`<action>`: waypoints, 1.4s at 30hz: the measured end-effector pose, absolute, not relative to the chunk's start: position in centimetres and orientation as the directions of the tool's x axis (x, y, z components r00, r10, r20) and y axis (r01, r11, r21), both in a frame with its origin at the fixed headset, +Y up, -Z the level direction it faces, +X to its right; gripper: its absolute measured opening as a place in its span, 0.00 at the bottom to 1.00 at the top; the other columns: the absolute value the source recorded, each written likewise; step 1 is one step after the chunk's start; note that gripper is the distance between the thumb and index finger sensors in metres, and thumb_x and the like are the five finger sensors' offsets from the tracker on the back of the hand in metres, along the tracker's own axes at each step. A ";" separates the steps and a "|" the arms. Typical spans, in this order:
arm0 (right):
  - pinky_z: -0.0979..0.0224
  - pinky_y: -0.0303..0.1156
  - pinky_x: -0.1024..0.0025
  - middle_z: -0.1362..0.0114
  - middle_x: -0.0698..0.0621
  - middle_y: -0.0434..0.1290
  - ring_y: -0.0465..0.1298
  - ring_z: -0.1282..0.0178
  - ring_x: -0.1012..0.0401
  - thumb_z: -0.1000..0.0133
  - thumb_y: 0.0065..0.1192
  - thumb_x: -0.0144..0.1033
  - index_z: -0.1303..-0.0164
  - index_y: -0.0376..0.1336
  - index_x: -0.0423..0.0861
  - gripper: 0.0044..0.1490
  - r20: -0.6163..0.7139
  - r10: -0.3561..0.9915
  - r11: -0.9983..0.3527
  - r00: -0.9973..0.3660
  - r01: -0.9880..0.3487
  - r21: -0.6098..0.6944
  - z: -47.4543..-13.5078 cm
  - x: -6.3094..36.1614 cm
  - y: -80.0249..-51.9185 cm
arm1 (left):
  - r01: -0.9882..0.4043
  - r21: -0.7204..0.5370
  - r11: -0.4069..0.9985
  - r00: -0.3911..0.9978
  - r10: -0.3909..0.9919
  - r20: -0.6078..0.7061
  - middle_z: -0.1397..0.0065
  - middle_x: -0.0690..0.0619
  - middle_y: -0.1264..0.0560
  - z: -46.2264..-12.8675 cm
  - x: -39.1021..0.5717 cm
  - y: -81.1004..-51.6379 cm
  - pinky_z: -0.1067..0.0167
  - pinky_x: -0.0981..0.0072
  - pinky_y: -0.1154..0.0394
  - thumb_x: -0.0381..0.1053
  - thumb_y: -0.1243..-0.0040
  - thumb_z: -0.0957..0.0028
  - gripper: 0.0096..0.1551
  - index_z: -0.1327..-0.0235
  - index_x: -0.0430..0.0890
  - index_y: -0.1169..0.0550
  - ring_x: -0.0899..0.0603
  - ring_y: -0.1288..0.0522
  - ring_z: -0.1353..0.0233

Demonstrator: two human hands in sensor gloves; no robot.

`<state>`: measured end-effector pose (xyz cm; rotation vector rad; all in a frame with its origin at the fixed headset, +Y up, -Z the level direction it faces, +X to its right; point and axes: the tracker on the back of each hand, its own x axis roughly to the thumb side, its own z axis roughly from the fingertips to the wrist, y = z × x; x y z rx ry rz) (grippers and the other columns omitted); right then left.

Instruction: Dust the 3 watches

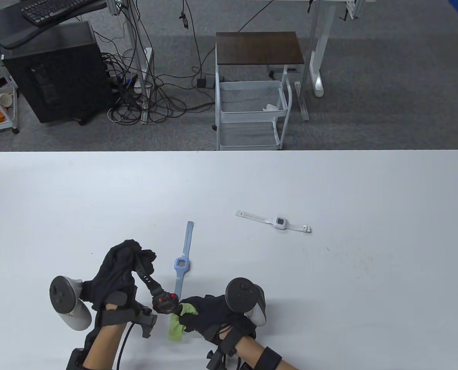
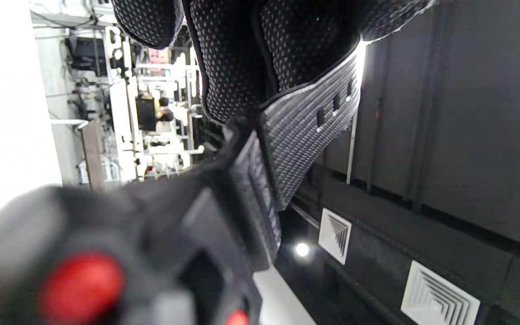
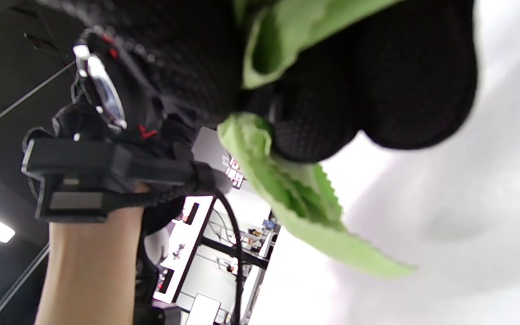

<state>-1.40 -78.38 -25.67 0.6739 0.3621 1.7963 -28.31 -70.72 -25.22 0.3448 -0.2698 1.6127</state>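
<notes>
My left hand point(image 1: 126, 256) grips the strap of a black watch point(image 1: 163, 301) with red buttons and holds it above the table's near edge. In the left wrist view the strap point(image 2: 305, 122) runs out from under the gloved fingers point(image 2: 242, 54). My right hand point(image 1: 198, 314) pinches a green cloth point(image 1: 178, 320) against the black watch's face; in the right wrist view the cloth point(image 3: 296, 189) hangs from the fingers point(image 3: 377, 90). A light blue watch point(image 1: 182, 262) lies flat just behind the hands. Farther right on the table a white watch point(image 1: 279, 222) lies stretched out.
The white table point(image 1: 329, 185) spreads wide to the right and behind the watches. Past its far edge stand a white wire cart point(image 1: 252, 111) and a black computer tower point(image 1: 55, 73) on the floor.
</notes>
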 end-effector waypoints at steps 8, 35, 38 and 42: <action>0.39 0.47 0.22 0.61 0.41 0.85 0.81 0.62 0.44 0.53 0.73 0.47 0.51 0.74 0.35 0.32 0.293 0.922 -0.379 -0.253 -0.745 0.549 -25.7 -1.3 -78.3 | -0.996 0.046 -0.078 -0.054 0.922 0.384 0.52 0.66 0.16 -25.2 -28.5 -70.7 0.27 0.46 0.32 0.62 0.51 0.35 0.24 0.36 0.48 0.28 0.53 0.17 0.37; 0.38 0.46 0.22 0.59 0.42 0.86 0.82 0.59 0.43 0.56 0.74 0.44 0.51 0.75 0.38 0.30 0.396 0.835 -0.541 -0.383 -0.706 0.458 -26.4 -0.6 -77.8 | -0.994 0.055 -0.092 -0.063 0.914 0.400 0.52 0.66 0.16 -25.1 -28.9 -70.4 0.27 0.45 0.33 0.63 0.51 0.35 0.25 0.36 0.48 0.28 0.53 0.17 0.37; 0.39 0.47 0.22 0.63 0.44 0.86 0.82 0.62 0.44 0.56 0.75 0.48 0.56 0.77 0.37 0.30 0.390 0.832 -0.546 -0.394 -0.703 0.455 -26.4 -0.5 -77.8 | -0.994 0.047 -0.103 -0.076 0.913 0.400 0.52 0.66 0.16 -25.1 -28.9 -70.4 0.27 0.45 0.33 0.62 0.51 0.35 0.25 0.35 0.48 0.29 0.53 0.17 0.37; 0.39 0.47 0.22 0.63 0.44 0.86 0.82 0.61 0.44 0.55 0.74 0.49 0.56 0.76 0.37 0.30 0.399 0.823 -0.559 -0.404 -0.697 0.448 -26.4 -0.4 -77.7 | -0.993 0.052 -0.103 -0.073 0.912 0.405 0.52 0.66 0.16 -25.1 -29.0 -70.4 0.27 0.45 0.32 0.63 0.51 0.35 0.25 0.36 0.48 0.29 0.53 0.17 0.37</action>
